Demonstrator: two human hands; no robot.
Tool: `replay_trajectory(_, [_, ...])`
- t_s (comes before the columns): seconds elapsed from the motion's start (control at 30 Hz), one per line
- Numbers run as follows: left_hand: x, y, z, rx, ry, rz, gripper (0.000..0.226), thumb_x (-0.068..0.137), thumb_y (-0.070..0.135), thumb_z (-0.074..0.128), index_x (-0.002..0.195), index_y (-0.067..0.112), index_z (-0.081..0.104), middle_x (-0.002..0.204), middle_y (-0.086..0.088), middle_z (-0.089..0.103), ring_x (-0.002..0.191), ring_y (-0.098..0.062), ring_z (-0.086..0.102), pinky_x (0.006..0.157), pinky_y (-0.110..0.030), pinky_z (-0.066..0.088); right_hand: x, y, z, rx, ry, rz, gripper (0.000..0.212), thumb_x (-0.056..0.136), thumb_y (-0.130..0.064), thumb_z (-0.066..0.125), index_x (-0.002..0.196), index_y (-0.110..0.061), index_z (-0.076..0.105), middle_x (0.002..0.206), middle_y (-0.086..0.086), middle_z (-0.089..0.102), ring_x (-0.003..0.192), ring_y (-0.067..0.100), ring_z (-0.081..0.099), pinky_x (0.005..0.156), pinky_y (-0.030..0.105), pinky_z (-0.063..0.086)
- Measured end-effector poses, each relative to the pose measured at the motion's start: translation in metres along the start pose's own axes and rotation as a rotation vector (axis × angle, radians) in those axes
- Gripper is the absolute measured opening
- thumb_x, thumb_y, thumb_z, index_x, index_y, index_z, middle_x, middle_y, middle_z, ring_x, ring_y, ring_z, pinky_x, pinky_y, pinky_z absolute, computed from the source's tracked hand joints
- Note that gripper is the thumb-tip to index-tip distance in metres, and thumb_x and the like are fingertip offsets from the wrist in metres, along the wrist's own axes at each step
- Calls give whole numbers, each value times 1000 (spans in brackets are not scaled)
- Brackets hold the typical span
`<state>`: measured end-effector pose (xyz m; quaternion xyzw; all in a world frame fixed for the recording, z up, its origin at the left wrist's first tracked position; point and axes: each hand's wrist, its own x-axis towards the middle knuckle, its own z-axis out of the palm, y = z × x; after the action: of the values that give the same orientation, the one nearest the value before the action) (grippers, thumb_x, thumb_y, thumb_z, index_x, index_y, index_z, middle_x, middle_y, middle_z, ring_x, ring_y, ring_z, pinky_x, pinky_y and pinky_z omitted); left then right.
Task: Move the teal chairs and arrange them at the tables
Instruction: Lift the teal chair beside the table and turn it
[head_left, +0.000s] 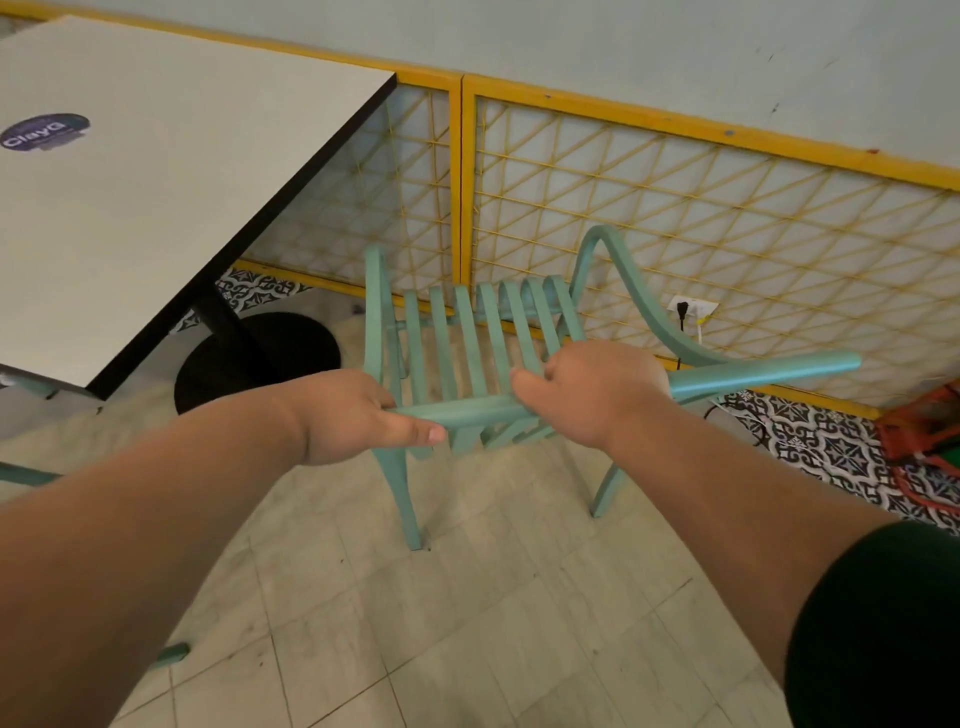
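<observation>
A teal slatted chair (467, 338) with curved armrests stands on the tiled floor, facing away from me toward the yellow lattice wall. My left hand (358, 415) and my right hand (592, 389) both grip the top rail of its backrest, the left near the rail's left end, the right near its middle. A white square table (156, 182) with a dark edge and a round black base stands just left of the chair. The chair's seat is level with the table's right corner.
A yellow-framed lattice panel (675, 218) lines the wall behind the chair, with a socket and cable (685, 312) low on it. Orange stools (924, 431) lie at the right edge. Parts of another teal chair (171, 652) show at lower left.
</observation>
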<state>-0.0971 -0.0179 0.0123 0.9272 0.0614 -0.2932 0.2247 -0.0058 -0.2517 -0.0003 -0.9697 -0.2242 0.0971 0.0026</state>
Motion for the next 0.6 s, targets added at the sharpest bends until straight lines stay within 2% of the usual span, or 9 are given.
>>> replay_trajectory(0.07, [-2, 0, 1, -5, 11, -13, 109, 32, 110, 31, 85, 21, 68, 83, -7, 61, 75, -14, 56, 67, -32, 41, 0, 0, -1, -13, -9, -6, 62, 88, -69, 30, 59, -22, 57, 56, -3, 47, 49, 20, 48, 49, 27, 40])
replay_trajectory(0.13, [-3, 0, 2, -37, 19, -29, 108, 25, 112, 32, 81, 28, 70, 87, 3, 62, 87, -14, 59, 79, -35, 46, 2, 1, 0, -29, -7, -14, 63, 89, -69, 29, 59, -22, 57, 56, -3, 47, 49, 20, 48, 49, 27, 40])
replay_trajectory(0.23, [-6, 6, 6, -64, 17, -48, 97, 42, 106, 38, 86, 27, 74, 106, 0, 67, 101, -19, 61, 96, -40, 48, 2, 7, 0, -35, 2, -27, 62, 88, -69, 28, 56, -21, 52, 55, -3, 44, 49, 20, 46, 49, 26, 37])
replay_trajectory(0.3, [-7, 15, 10, -78, 11, -57, 94, 49, 99, 38, 90, 23, 76, 113, -1, 67, 106, -21, 60, 101, -41, 47, 2, 15, -1, -40, 2, -39, 61, 87, -69, 28, 55, -21, 48, 54, -3, 41, 49, 20, 44, 48, 26, 34])
replay_trajectory(0.43, [-8, 33, 25, -114, 16, -86, 75, 67, 94, 45, 84, 25, 70, 97, 5, 66, 93, -16, 59, 89, -37, 47, 2, 34, -2, -50, 0, -64, 56, 87, -65, 33, 55, -20, 40, 56, -3, 36, 50, 20, 38, 50, 28, 31])
replay_trajectory(0.5, [-6, 40, 32, -108, 18, -84, 82, 72, 93, 45, 87, 18, 73, 90, -2, 69, 85, -20, 64, 84, -39, 53, 2, 42, -3, -50, 0, -86, 56, 88, -65, 35, 55, -19, 40, 55, -3, 36, 49, 20, 39, 50, 28, 32])
replay_trajectory(0.53, [-6, 44, 36, -101, 19, -80, 82, 74, 93, 45, 77, 15, 70, 77, -3, 67, 73, -21, 63, 73, -38, 53, 3, 46, -5, -52, 1, -94, 57, 88, -65, 35, 54, -19, 41, 54, -3, 37, 49, 19, 40, 49, 29, 33])
replay_trajectory(0.57, [-7, 49, 38, -104, 29, -68, 77, 77, 90, 45, 64, 15, 60, 61, -1, 55, 59, -19, 54, 61, -34, 45, 4, 50, -5, -55, 0, -99, 58, 88, -66, 35, 54, -19, 43, 54, -3, 38, 49, 19, 42, 49, 29, 34])
replay_trajectory(0.6, [-7, 54, 40, -111, 37, -62, 73, 80, 87, 46, 56, 18, 48, 53, 1, 43, 51, -17, 44, 54, -32, 36, 5, 53, -6, -62, -2, -101, 58, 88, -66, 35, 54, -19, 45, 54, -3, 40, 51, 19, 44, 50, 29, 36])
